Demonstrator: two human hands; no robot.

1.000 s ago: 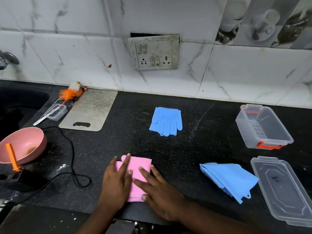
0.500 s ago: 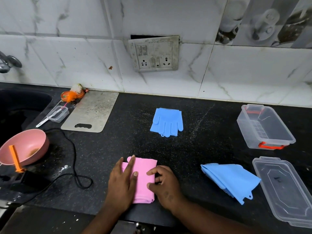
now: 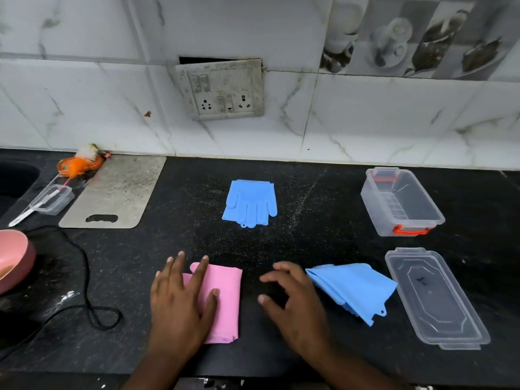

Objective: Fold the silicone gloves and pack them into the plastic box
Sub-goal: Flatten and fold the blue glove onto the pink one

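Left hand (image 3: 180, 302) lies flat on the folded pink glove (image 3: 223, 302) at the tabletop's (image 3: 174, 243) near edge, fingers spread and grasping nothing. Right hand (image 3: 292, 302) is clear of it, fingers loosely curled and empty — just beside a folded blue glove (image 3: 354, 288). Another blue glove (image 3: 250, 204) lies flat farther back. Plastic box (image 3: 399, 204) stands open at right — its lid (image 3: 433, 296) nearer.

Head view, looking down, seemingly near.
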